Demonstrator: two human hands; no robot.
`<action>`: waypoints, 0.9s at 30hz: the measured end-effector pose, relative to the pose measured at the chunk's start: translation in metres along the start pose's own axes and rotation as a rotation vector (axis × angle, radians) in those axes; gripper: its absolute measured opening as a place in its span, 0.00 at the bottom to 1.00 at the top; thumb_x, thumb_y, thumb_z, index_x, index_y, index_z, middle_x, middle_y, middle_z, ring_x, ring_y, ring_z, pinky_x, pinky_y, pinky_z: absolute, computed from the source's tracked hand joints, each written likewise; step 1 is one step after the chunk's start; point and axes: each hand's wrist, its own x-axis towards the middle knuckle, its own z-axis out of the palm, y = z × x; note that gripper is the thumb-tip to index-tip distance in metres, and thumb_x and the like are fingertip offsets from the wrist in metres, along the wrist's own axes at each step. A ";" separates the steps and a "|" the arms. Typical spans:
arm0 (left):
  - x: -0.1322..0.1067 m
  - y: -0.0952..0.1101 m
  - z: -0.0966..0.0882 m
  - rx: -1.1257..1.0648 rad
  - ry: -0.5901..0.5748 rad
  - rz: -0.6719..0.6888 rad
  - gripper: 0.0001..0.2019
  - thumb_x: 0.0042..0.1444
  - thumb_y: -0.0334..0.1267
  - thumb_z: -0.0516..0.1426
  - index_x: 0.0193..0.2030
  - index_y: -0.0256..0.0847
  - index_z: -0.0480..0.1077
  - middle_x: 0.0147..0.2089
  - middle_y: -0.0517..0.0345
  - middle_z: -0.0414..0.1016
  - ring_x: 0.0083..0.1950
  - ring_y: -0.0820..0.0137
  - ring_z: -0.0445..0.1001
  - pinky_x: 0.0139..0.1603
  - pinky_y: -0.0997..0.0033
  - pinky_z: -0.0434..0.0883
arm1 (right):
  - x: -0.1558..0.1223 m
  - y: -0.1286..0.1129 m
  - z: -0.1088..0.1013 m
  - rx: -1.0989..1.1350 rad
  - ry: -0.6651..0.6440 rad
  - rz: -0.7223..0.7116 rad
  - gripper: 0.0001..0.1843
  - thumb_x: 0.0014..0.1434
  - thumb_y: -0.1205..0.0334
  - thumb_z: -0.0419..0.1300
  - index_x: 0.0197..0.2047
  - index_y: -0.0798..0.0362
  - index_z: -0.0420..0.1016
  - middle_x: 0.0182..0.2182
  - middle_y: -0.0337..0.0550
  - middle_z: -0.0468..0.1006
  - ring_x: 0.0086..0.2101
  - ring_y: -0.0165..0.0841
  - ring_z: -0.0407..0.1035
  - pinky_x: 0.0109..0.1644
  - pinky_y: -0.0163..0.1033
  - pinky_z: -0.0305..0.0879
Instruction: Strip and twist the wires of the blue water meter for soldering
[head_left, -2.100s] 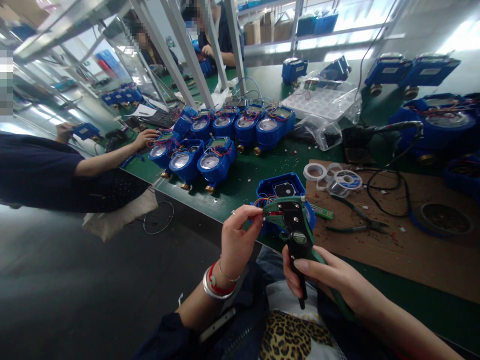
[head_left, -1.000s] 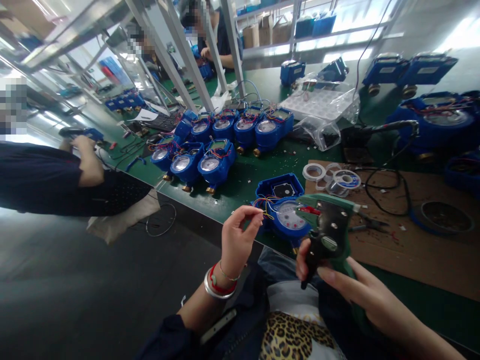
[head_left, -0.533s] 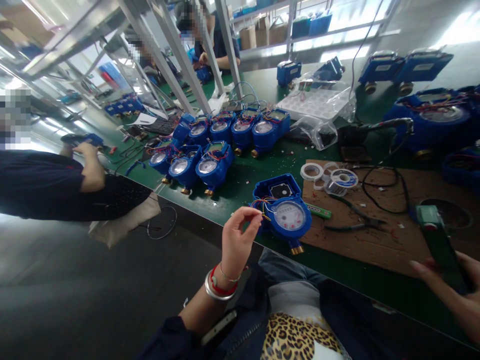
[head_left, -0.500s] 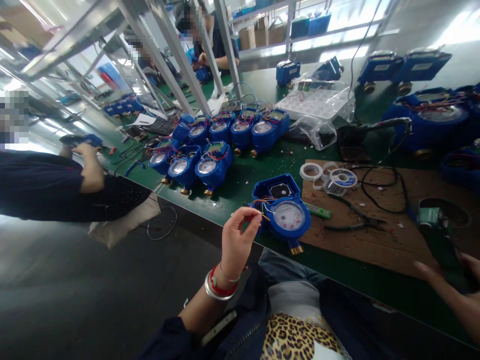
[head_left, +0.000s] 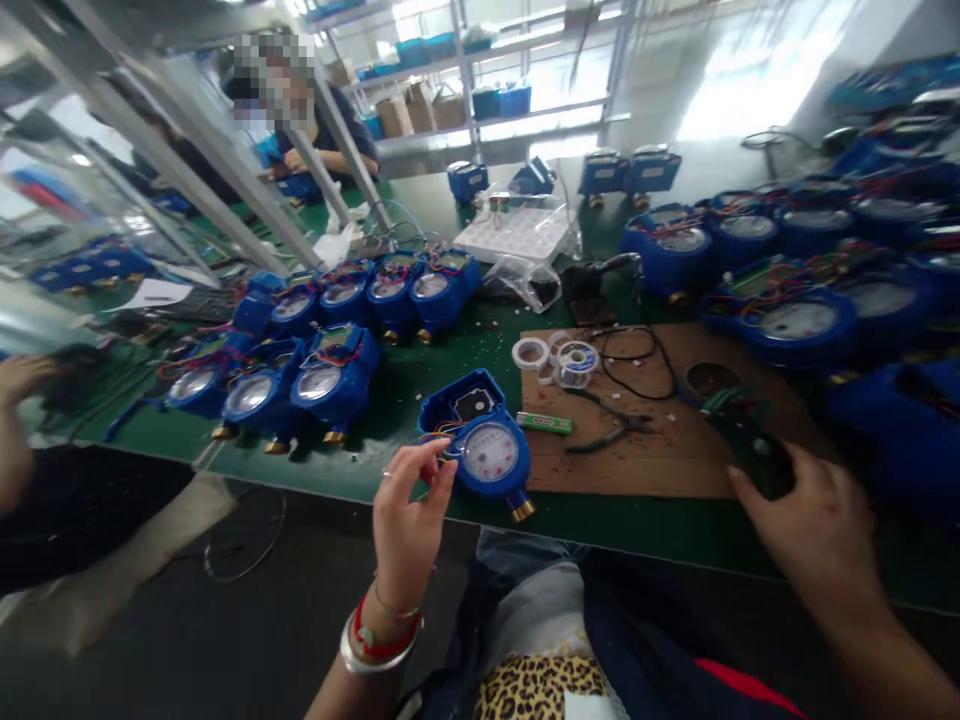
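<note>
My left hand [head_left: 409,520] is raised at the near edge of the green workbench [head_left: 465,350], thumb and forefinger pinched on the thin coloured wires [head_left: 439,438] that come out of a blue water meter [head_left: 480,445] lying right in front of me. The meter sits open, its round dial facing up and its rear compartment uncovered, so by my judgement its wiring is not finished and the cover is yet to go on. My right hand [head_left: 817,530] is well off to the right, fingers curled over the dark handle of a green wire stripper [head_left: 742,435] that rests on the brown board [head_left: 637,440]; the hand covers the grip loosely, and I cannot tell how firmly it holds. On the board between the hands lie pliers [head_left: 611,425], a small green strip [head_left: 544,423] and rolls of tape and solder [head_left: 555,355]. Further left, two rows of blue meters [head_left: 322,330] with wires on top stand grouped together; more meters [head_left: 787,280] crowd the right side. Beyond are a clear plastic tray [head_left: 517,232] and a person seated at the far end [head_left: 315,130], and another person's arm [head_left: 22,400] shows at the left edge.
</note>
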 end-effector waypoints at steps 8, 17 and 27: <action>0.000 -0.010 0.003 -0.008 0.093 -0.071 0.07 0.58 0.41 0.60 0.39 0.40 0.71 0.38 0.59 0.73 0.38 0.70 0.72 0.43 0.71 0.69 | -0.002 -0.003 -0.010 0.125 -0.059 -0.239 0.28 0.59 0.48 0.55 0.58 0.55 0.66 0.48 0.54 0.71 0.49 0.47 0.65 0.55 0.52 0.61; -0.003 -0.008 0.005 -0.157 0.175 -0.164 0.07 0.60 0.39 0.57 0.42 0.40 0.70 0.40 0.57 0.75 0.38 0.69 0.76 0.43 0.70 0.74 | 0.031 -0.028 -0.033 0.239 -0.136 -0.409 0.24 0.60 0.50 0.55 0.55 0.55 0.70 0.53 0.54 0.70 0.53 0.47 0.65 0.58 0.54 0.61; -0.002 -0.008 0.002 -0.292 0.160 -0.223 0.06 0.62 0.40 0.54 0.41 0.40 0.68 0.40 0.55 0.76 0.39 0.68 0.77 0.44 0.67 0.75 | 0.112 -0.263 -0.046 0.431 -0.222 -0.594 0.20 0.64 0.72 0.47 0.57 0.59 0.68 0.57 0.53 0.69 0.54 0.37 0.66 0.60 0.41 0.61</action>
